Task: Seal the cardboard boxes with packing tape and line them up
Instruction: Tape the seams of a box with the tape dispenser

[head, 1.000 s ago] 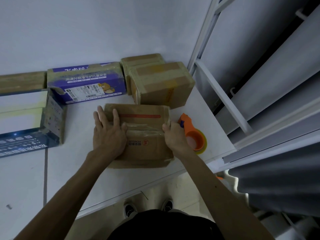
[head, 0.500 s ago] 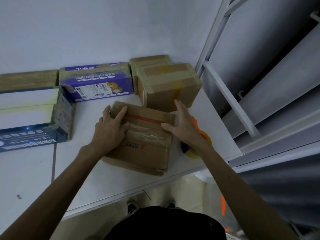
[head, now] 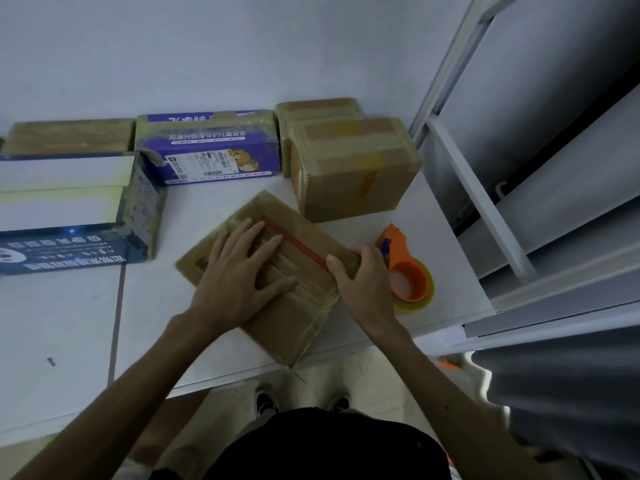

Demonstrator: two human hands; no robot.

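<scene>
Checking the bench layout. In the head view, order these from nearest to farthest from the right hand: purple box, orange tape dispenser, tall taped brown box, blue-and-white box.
1. orange tape dispenser, beside the right hand gripping the flat box
2. tall taped brown box, behind it
3. purple box, back left
4. blue-and-white box, far left

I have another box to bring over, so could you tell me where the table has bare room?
The widest bare patch of table lies at the front left, between the blue-and-white box and the table's near edge, left of the tilted box. The right end is crowded: tape dispenser, taped brown box.
</scene>
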